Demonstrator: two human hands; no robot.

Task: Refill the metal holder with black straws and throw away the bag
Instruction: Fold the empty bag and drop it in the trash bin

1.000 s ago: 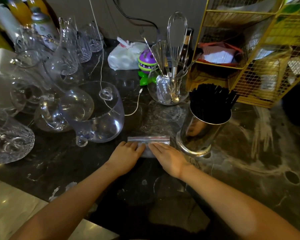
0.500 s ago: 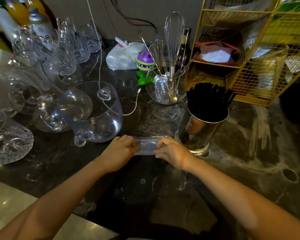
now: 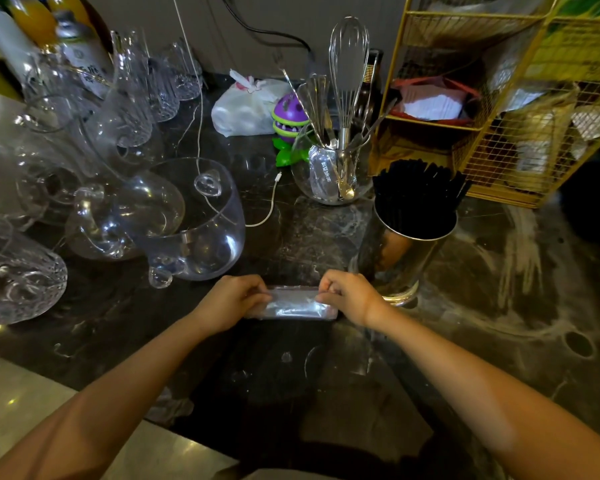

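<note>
1. Head view: where my palms lay flat on the folded clear bag (image 3: 293,304) a second ago, fingers are now curled and the bag looks bunched into a tighter strip.
2. My left hand (image 3: 232,301) is pinched shut on the bag's left end, knuckles up, forearm running in from lower left.
3. My right hand (image 3: 352,294) is clamped on the bag's right end, thumb side toward the middle, wrist bent slightly, forearm in from lower right.
4. Bag sits low over the dark marble counter (image 3: 499,306), between both hands; whether it touches the surface I cannot tell.
5. Metal holder (image 3: 400,258) stands upright just beyond my right hand, packed with black straws (image 3: 418,199); its place unchanged from the earlier frames.
6. Behind it: glass utensil jar (image 3: 329,174) with whisk (image 3: 349,67), gold wire rack (image 3: 499,98) to the right.
7. Left of the bag: clear glass pitcher (image 3: 194,223), tipped among other glassware.
</note>
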